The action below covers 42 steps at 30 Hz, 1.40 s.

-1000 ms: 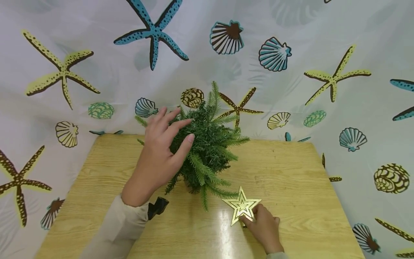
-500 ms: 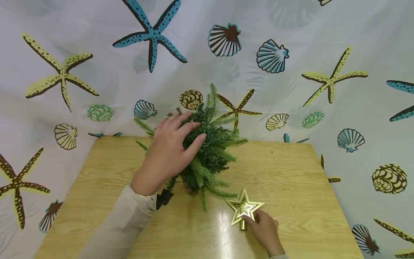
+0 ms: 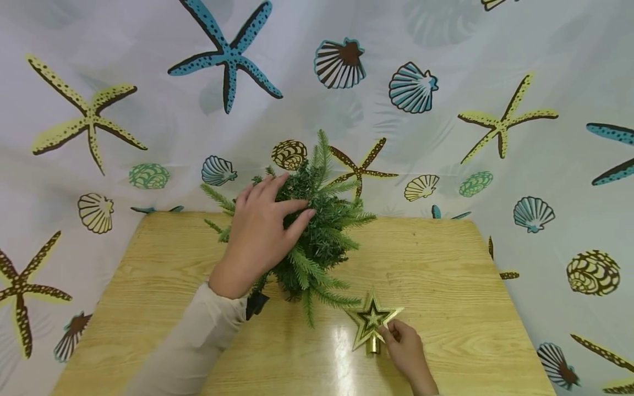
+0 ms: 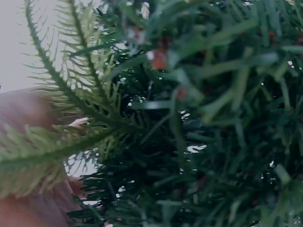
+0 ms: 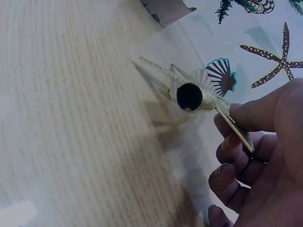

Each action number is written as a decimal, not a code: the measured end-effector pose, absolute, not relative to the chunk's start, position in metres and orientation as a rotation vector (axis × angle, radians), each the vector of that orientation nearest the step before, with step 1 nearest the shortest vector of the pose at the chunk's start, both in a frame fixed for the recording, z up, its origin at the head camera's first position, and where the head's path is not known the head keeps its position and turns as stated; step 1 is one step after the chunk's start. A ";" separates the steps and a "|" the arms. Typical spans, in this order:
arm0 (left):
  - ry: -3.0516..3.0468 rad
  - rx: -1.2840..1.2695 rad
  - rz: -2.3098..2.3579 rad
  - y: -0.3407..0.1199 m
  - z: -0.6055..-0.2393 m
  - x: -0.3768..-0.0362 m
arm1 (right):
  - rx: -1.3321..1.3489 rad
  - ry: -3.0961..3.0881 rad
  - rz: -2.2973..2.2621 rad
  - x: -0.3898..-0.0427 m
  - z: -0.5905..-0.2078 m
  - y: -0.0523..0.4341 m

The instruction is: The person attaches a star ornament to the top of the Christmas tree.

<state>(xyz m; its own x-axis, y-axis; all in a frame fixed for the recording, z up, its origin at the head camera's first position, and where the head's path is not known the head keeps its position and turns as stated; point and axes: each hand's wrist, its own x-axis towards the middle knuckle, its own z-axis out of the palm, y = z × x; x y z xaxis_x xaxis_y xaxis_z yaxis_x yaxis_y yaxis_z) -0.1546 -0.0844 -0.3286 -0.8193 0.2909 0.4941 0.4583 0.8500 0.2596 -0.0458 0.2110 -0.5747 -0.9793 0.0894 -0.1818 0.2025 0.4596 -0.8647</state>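
A small green artificial Christmas tree stands on the wooden table. My left hand reaches over the tree's left side, fingers spread and a little bent, with thumb and index near its top and a gap between them. In the left wrist view, tree needles fill most of the picture and hide part of the hand. My right hand pinches one point of a gold star tree topper just in front of the tree. The topper's hollow socket faces the camera in the right wrist view.
The wood-grain table extends to both sides of the tree. Behind and beside it hangs a white curtain printed with starfish and shells. A black device sits at the left wrist.
My left hand has moved right and over the tree, its thumb and index drawing closer together. The star has tilted in my right hand, so its socket now shows below it.
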 end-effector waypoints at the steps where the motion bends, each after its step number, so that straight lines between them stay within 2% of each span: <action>1: -2.567 -0.551 -0.522 -0.084 -0.330 -0.155 | 0.271 2.574 -1.584 -0.046 -0.574 0.211; 11: -2.487 -0.503 -0.546 -0.081 -0.339 -0.158 | 0.288 2.587 -1.787 -0.049 -0.557 0.213; 21: -2.454 -0.495 -0.559 -0.079 -0.345 -0.159 | 0.113 2.697 -1.903 -0.048 -0.484 0.206; 32: -2.419 -0.473 -0.584 -0.080 -0.346 -0.158 | 0.033 2.756 -2.025 -0.063 -0.465 0.216; 42: -2.402 -0.473 -0.590 -0.081 -0.349 -0.157 | -0.057 2.854 -2.137 -0.075 -0.406 0.215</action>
<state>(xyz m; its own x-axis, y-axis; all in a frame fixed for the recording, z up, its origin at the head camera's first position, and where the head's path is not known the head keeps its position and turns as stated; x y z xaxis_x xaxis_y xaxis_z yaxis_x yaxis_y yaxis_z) -0.1566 -0.0811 -0.3495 -0.7482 0.1883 0.6363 0.4614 0.8367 0.2951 -0.0752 0.2153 -0.4057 -0.9106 0.2225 0.3482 -0.2715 0.3131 -0.9101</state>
